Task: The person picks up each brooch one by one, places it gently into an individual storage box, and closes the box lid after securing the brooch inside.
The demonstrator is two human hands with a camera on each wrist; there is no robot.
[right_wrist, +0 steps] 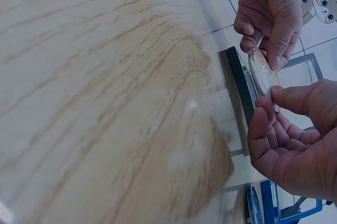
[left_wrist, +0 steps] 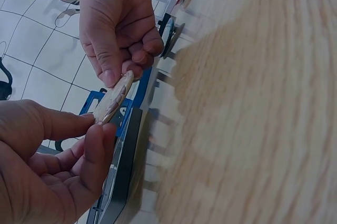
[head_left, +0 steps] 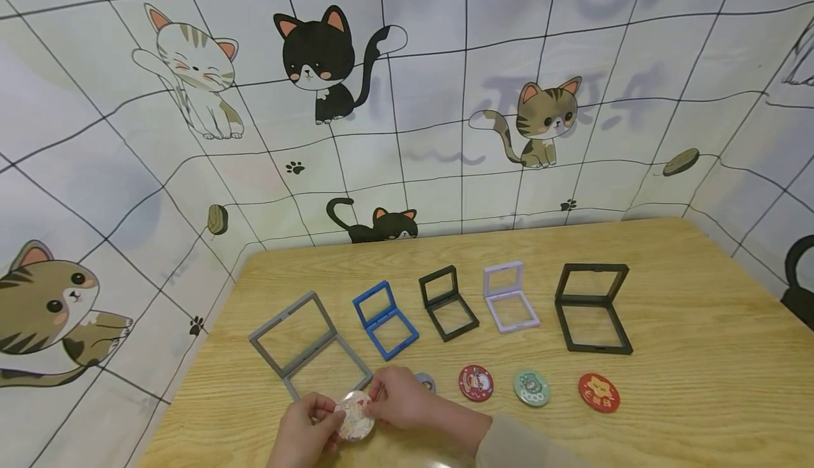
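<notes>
Between both hands is a pale round badge with a cream face and small red marks. My left hand pinches its left edge with thumb and fingers. On the opposite edge, my right hand pinches it too. Seen from the left wrist, the badge is tilted nearly edge-on and held above the table. The right wrist view shows the badge with thumbs on its face. Just beyond the hands, a large grey display frame stands unfolded, its front corner overlapped by the hands and badge.
Behind are unfolded blue, black, lilac and larger black display frames. A row of badges lies rightward: a partly hidden greyish one, red, green and red with a star. Cat-printed walls enclose the wooden table.
</notes>
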